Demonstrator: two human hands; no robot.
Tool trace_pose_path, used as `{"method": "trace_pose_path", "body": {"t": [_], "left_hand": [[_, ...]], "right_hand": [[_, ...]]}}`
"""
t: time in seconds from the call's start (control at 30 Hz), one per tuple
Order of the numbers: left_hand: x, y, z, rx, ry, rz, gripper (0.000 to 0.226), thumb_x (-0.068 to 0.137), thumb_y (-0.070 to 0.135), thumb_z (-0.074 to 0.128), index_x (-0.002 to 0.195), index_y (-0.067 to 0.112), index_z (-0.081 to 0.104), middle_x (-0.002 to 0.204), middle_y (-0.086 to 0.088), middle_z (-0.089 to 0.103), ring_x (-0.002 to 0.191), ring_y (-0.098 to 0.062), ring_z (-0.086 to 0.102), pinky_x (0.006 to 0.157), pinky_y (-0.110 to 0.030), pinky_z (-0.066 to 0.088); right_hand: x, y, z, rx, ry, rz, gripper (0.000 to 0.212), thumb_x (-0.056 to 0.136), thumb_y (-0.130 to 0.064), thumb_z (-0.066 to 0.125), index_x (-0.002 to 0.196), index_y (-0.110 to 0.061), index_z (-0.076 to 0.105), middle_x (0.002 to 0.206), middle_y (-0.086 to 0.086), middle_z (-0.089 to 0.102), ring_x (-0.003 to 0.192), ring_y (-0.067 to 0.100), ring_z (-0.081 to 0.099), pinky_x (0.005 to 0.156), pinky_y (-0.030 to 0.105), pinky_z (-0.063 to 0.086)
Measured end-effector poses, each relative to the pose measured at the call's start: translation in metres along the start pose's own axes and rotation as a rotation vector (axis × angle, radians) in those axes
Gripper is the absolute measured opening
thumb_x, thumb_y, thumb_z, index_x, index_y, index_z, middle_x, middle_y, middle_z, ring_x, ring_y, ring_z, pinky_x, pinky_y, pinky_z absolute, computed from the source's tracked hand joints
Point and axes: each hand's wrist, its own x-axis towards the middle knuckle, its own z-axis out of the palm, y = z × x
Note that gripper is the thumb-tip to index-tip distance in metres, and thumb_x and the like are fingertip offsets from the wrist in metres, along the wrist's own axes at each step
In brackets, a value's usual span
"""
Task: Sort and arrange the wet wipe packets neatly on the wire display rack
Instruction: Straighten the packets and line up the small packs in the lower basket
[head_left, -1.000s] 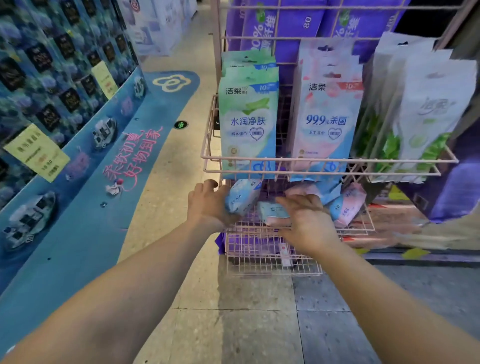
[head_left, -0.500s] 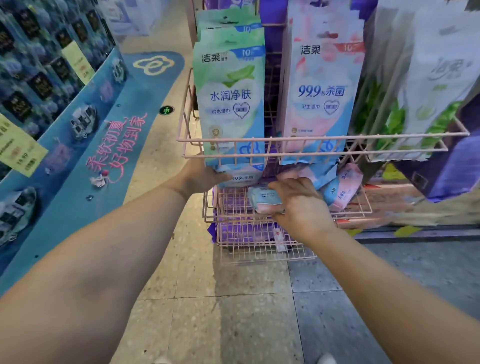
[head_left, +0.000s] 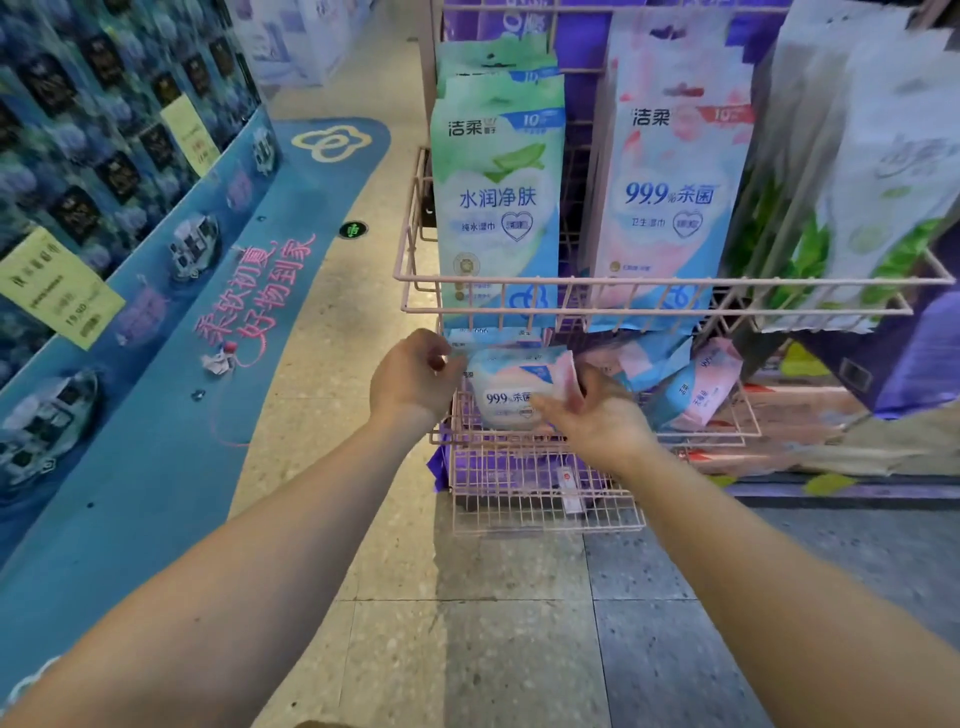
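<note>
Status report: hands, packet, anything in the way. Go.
Right hand grips small pink-blue wet wipe packet at middle basket front. Left hand curled at its left edge, grip unclear. Upper basket rail just above.

Pink-and-blue wipe packet (head_left: 511, 395) sits front-facing in pink wire rack (head_left: 519, 499).

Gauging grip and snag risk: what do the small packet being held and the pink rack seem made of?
The small packet: soft plastic film, it seems, printed, slightly glossy; it bulges and creases where the right hand grips it. The rack: probably thin metal wire under a smooth pink coating; straight rods joined in a grid. Paint or plastic coating: cannot tell.
</note>
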Motion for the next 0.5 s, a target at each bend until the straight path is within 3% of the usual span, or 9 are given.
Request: {"method": "trace_pose_path", "body": {"t": [0.07, 0.13, 0.2, 0.23, 0.3, 0.37, 0.43, 0.5], "left_hand": [[-0.008, -0.009, -0.001, -0.046, -0.078, 0.057, 0.020, 0.083, 0.033, 0.060, 0.101, 0.024, 0.064, 0.091, 0.004, 0.067, 0.090, -0.027, 0.063, 0.079, -0.035, 0.049], [-0.011, -0.014, -0.002, 0.067, -0.168, 0.134, 0.033, 0.084, 0.034, 0.059, 0.116, 0.029, 0.062, 0.110, 0.002, 0.069, 0.104, -0.027, 0.060, 0.092, -0.038, 0.047], [-0.011, -0.015, 0.001, 0.310, -0.232, 0.224, 0.044, 0.085, 0.039, 0.059, 0.128, 0.034, 0.053, 0.128, 0.001, 0.061, 0.120, -0.027, 0.050, 0.101, -0.038, 0.039], [-0.012, -0.013, 0.001, 0.375, -0.240, 0.252, 0.048, 0.084, 0.042, 0.059, 0.131, 0.035, 0.050, 0.134, 0.001, 0.057, 0.125, -0.026, 0.045, 0.103, -0.038, 0.036], [-0.013, -0.008, 0.000, 0.430, -0.247, 0.266, 0.054, 0.084, 0.047, 0.058, 0.135, 0.035, 0.045, 0.139, 0.003, 0.052, 0.131, -0.025, 0.038, 0.107, -0.038, 0.030], [-0.014, -0.007, -0.001, 0.490, -0.267, 0.275, 0.056, 0.084, 0.051, 0.055, 0.137, 0.035, 0.042, 0.141, 0.004, 0.050, 0.134, -0.023, 0.032, 0.111, -0.039, 0.023], [-0.015, -0.005, -0.003, 0.553, -0.295, 0.275, 0.057, 0.084, 0.057, 0.051, 0.137, 0.036, 0.042, 0.142, 0.006, 0.049, 0.137, -0.021, 0.028, 0.113, -0.044, 0.016], [-0.017, -0.003, -0.004, 0.594, -0.318, 0.273, 0.059, 0.083, 0.063, 0.047, 0.136, 0.038, 0.041, 0.143, 0.007, 0.047, 0.139, -0.021, 0.025, 0.115, -0.048, 0.010]], "right_hand": [[0.013, -0.002, 0.005, -0.018, -0.040, 0.097, 0.048, 0.090, -0.045, 0.058, 0.124, -0.013, 0.046, 0.110, 0.003, 0.055, 0.085, 0.017, 0.052, 0.071, 0.024, 0.038], [0.025, -0.003, 0.009, -0.054, -0.005, 0.100, 0.054, 0.092, -0.045, 0.053, 0.134, -0.013, 0.042, 0.130, 0.006, 0.054, 0.106, 0.025, 0.056, 0.082, 0.028, 0.044], [0.033, -0.004, 0.012, -0.069, -0.016, 0.133, 0.055, 0.096, -0.044, 0.045, 0.143, -0.019, 0.034, 0.147, 0.007, 0.043, 0.128, 0.029, 0.047, 0.098, 0.034, 0.042], [0.034, -0.004, 0.013, -0.088, -0.038, 0.173, 0.053, 0.099, -0.043, 0.040, 0.145, -0.019, 0.031, 0.151, 0.007, 0.038, 0.131, 0.029, 0.045, 0.097, 0.033, 0.041], [0.037, -0.003, 0.015, -0.184, -0.079, 0.215, 0.050, 0.101, -0.042, 0.030, 0.144, -0.015, 0.032, 0.143, 0.010, 0.044, 0.124, 0.030, 0.050, 0.088, 0.032, 0.041], [0.038, -0.006, 0.018, -0.273, -0.141, 0.208, 0.049, 0.102, -0.040, 0.026, 0.136, -0.009, 0.041, 0.123, 0.013, 0.053, 0.107, 0.030, 0.054, 0.081, 0.035, 0.040], [0.039, -0.006, 0.023, -0.334, -0.163, 0.211, 0.049, 0.102, -0.040, 0.023, 0.135, -0.009, 0.042, 0.124, 0.015, 0.053, 0.103, 0.029, 0.053, 0.078, 0.036, 0.038], [0.038, -0.007, 0.025, -0.358, -0.156, 0.234, 0.051, 0.102, -0.042, 0.020, 0.137, -0.010, 0.038, 0.134, 0.015, 0.050, 0.115, 0.030, 0.053, 0.081, 0.034, 0.038]]}}
